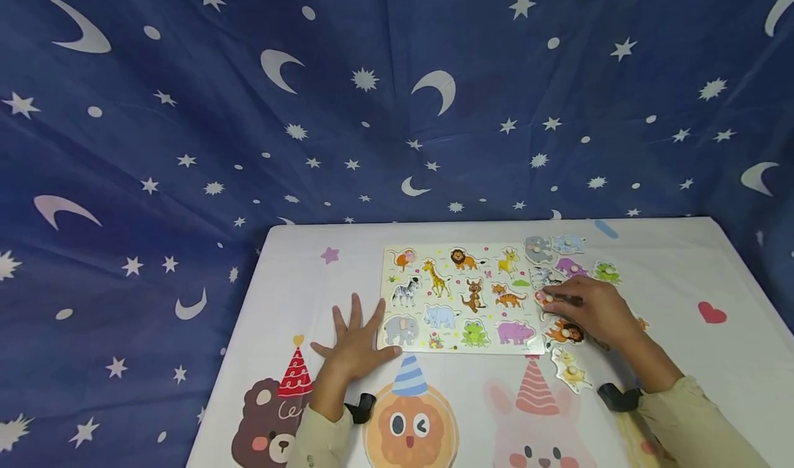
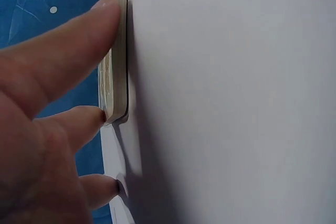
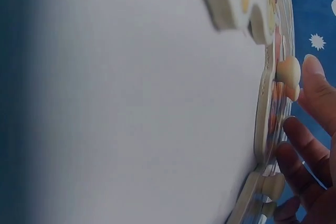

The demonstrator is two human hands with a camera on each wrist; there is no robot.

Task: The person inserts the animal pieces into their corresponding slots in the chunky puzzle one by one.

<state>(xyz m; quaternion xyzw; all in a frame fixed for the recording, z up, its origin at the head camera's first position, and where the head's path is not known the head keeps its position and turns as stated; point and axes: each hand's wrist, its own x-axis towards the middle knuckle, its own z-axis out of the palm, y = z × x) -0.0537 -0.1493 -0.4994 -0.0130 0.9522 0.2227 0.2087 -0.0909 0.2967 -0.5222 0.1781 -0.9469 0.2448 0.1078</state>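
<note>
A wooden animal puzzle board (image 1: pixel 459 306) lies flat on the table. My left hand (image 1: pixel 353 347) spreads its fingers at the board's lower left corner, its thumb (image 2: pixel 79 45) against the board's edge. Beyond the board's right edge, my right hand (image 1: pixel 598 309) pinches the small knob of a reddish monkey puzzle piece (image 1: pixel 541 296) between thumb and fingertips. Close by are a zebra piece (image 1: pixel 544 276), a lion piece (image 1: pixel 564 331) and a yellow deer-like piece (image 1: pixel 571 371). The right wrist view shows a wooden knob (image 3: pixel 287 71) beside the right thumb.
Farther back on the right lie an elephant piece (image 1: pixel 537 249), a blue rhino piece (image 1: pixel 568 243), a purple hippo piece (image 1: pixel 569 267) and a green frog piece (image 1: pixel 607 272). The tablecloth (image 1: pixel 732 364) has printed cartoon animals. A dark blue starry curtain (image 1: pixel 347 109) hangs behind.
</note>
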